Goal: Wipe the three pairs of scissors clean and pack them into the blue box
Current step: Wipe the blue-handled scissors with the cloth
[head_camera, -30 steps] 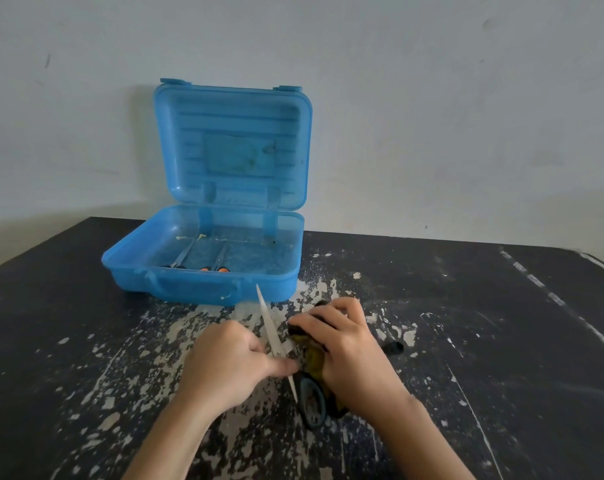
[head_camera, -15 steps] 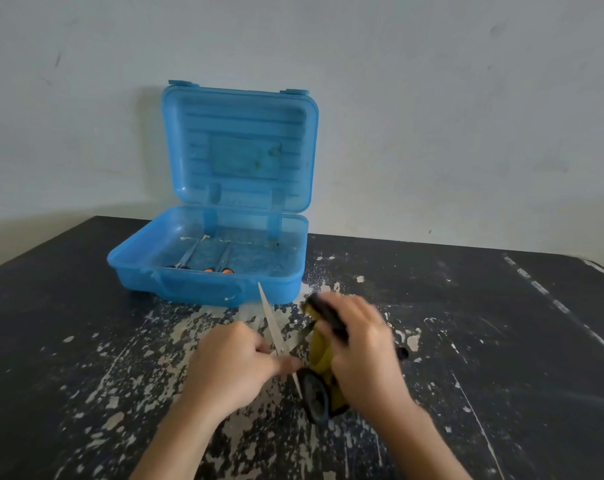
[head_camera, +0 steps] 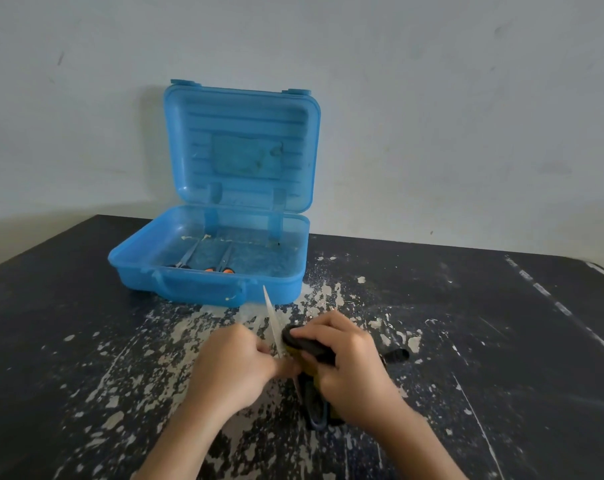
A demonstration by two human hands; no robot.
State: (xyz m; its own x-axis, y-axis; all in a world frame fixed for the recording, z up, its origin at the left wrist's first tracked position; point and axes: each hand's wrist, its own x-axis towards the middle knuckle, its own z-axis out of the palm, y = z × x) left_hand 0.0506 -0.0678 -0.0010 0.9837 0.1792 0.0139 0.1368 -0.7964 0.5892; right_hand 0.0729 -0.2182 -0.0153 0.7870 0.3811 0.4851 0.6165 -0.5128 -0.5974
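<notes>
- Head view shows my left hand (head_camera: 234, 368) curled nearly shut, pinching the scissors (head_camera: 273, 325) low on a blade; the pale tip points up toward the box (head_camera: 210, 289).
- My right hand (head_camera: 342, 365) is closed around the dark handle loop and what looks like a yellowish cloth (head_camera: 302, 363) pressed at the blade; how much cloth it holds I cannot tell.
- These scissors sit over the desk (head_camera: 466, 323), near its middle front, just in front of the box's near right corner.
- Two more pairs lie flat in the box tray, one with orange handles (head_camera: 219, 270) and one dark (head_camera: 179, 266), against the near wall; the lid stands open by the desk's back edge.
- I judge this to be the last pair being wiped, with packing to follow.
- Handling: stiff metal, light, blades slick and sharp-edged, tip pointed. The handle loops are the safe hold; on the blade, fingers belong on the flat sides, wiping away from the edge.
- A small dark thing (head_camera: 395, 355) lies on the desk just right of my right hand; I cannot identify it.
</notes>
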